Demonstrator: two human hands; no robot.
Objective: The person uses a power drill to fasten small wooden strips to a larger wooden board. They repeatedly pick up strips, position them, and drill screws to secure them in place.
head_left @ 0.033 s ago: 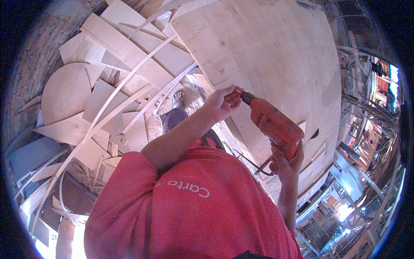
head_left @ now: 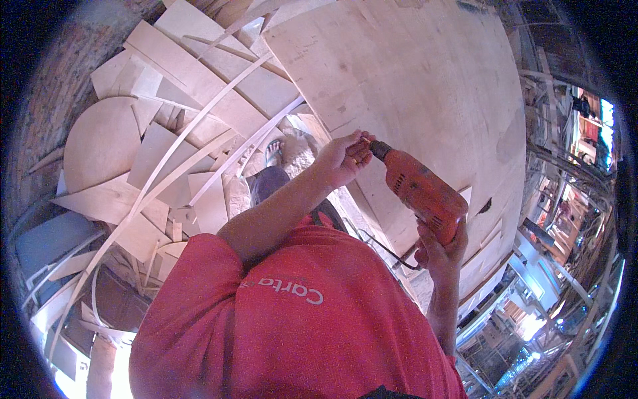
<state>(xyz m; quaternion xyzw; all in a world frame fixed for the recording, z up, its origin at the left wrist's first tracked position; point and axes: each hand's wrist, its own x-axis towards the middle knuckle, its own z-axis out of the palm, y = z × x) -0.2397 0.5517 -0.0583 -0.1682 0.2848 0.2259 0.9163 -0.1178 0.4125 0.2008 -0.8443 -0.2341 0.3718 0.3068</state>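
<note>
An orange-red corded power drill [head_left: 425, 189] is tilted over a large plywood sheet, its black chuck [head_left: 380, 150] pointing to the upper left. My right hand [head_left: 440, 253] is wrapped round its handle at the lower right. In front of the chuck, my left hand [head_left: 342, 159] is closed, thumb and fingers pinching a thin drill bit [head_left: 367, 140]; the fingers mostly hide it. A ring shows on one finger of that hand. The black power cord [head_left: 399, 261] curves from below the handle back toward my red shirt.
Beneath the drill lies the wide plywood sheet [head_left: 412, 73], with a dark hole [head_left: 484, 206] near its right side. Plywood offcuts [head_left: 103, 143] and long thin strips [head_left: 176, 143] are heaped on the left. My foot [head_left: 273, 151] stands beside the sheet. Cluttered shelving and timber fill the right.
</note>
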